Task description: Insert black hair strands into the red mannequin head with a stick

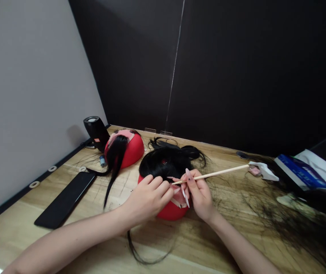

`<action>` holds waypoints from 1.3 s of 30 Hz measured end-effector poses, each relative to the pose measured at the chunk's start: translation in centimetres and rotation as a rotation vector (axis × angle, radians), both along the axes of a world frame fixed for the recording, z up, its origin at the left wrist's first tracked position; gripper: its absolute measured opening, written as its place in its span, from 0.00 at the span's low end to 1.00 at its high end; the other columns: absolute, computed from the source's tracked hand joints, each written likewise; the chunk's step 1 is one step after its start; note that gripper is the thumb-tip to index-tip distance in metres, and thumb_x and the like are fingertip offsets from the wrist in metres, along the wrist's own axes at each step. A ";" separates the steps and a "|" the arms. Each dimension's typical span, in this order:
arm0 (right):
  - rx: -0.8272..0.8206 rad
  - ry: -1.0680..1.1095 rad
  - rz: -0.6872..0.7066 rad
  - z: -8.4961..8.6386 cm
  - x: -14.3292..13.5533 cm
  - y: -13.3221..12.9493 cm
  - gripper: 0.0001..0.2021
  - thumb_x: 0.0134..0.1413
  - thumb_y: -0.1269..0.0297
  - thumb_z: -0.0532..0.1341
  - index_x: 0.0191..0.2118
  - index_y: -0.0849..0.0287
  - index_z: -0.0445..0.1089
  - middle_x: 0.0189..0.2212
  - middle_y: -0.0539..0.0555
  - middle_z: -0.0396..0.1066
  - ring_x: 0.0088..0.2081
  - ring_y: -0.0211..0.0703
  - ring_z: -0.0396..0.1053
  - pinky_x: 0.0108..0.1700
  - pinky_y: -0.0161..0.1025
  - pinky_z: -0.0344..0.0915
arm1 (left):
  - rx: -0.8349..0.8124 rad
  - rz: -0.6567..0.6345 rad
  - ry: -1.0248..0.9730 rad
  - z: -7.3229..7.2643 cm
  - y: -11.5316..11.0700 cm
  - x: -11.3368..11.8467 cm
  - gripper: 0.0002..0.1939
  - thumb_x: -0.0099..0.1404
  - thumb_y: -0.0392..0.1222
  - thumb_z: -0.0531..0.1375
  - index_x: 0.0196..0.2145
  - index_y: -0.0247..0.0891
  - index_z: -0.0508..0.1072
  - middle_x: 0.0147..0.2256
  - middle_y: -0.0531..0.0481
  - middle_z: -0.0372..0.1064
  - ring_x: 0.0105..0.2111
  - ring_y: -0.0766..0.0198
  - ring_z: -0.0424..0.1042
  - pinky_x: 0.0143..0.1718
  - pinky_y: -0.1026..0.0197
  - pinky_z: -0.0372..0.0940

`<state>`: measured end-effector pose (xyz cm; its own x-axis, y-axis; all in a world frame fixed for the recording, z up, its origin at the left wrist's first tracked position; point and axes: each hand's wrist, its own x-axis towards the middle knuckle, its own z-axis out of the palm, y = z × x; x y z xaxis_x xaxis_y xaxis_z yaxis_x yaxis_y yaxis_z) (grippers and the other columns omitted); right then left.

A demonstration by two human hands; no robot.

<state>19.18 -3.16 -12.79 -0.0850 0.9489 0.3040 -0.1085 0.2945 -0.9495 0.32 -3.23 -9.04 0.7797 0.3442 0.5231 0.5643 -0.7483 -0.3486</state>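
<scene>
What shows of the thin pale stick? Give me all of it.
The thin, straight, pale stick looks wooden and smooth. It slants, its far end to the right; the right hand pinches it near its other end, beside the left hand, above the red form. Whether its tip touches anything is unclear.

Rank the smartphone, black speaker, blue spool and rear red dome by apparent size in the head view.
Largest to smallest:
- smartphone and rear red dome: too close in apparent area to rank
- black speaker
- blue spool, clearly smallest

The smartphone lies nearer the camera, which enlarges it.
</scene>
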 end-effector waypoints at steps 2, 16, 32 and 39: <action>-0.006 -0.001 0.008 0.0 0.0 0.0 0.18 0.67 0.48 0.54 0.35 0.59 0.61 0.19 0.44 0.61 0.16 0.26 0.55 0.19 0.24 0.59 | 0.006 0.017 -0.003 0.1 0.1 0.1 0.04 0.67 0.32 0.53 0.34 0.36 0.64 0.28 0.50 0.62 0.27 0.60 0.58 0.28 0.56 0.49; -0.025 0.031 0.018 0.8 -0.1 0.2 0.19 0.65 0.47 0.56 0.33 0.60 0.61 0.19 0.44 0.62 0.16 0.25 0.55 0.19 0.24 0.58 | -0.041 0.016 0.124 1.3 -0.1 0.8 0.02 0.60 0.32 0.58 0.33 0.33 0.70 0.28 0.48 0.65 0.28 0.59 0.60 0.28 0.56 0.48; -0.020 0.029 -0.001 0.9 -0.1 0.1 0.20 0.65 0.47 0.56 0.33 0.60 0.61 0.18 0.44 0.62 0.16 0.26 0.55 0.19 0.24 0.54 | -0.300 -0.544 0.012 0.3 -1.5 0.2 0.10 0.65 0.34 0.54 0.26 0.35 0.69 0.26 0.49 0.67 0.29 0.62 0.61 0.46 0.54 0.61; 0.015 -0.006 -0.024 0.6 -0.1 -0.1 0.18 0.65 0.48 0.55 0.34 0.60 0.63 0.22 0.47 0.66 0.17 0.27 0.57 0.21 0.26 0.59 | -0.579 -0.551 0.050 -0.1 -0.9 0.2 0.11 0.65 0.34 0.55 0.24 0.38 0.64 0.25 0.48 0.66 0.29 0.61 0.61 0.33 0.58 0.60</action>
<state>19.12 -3.23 -12.23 -0.0644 0.9459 0.3179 -0.0957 0.3112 -0.9455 0.55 -4.10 -9.14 0.9344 0.1094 0.3391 0.0551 -0.9846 0.1658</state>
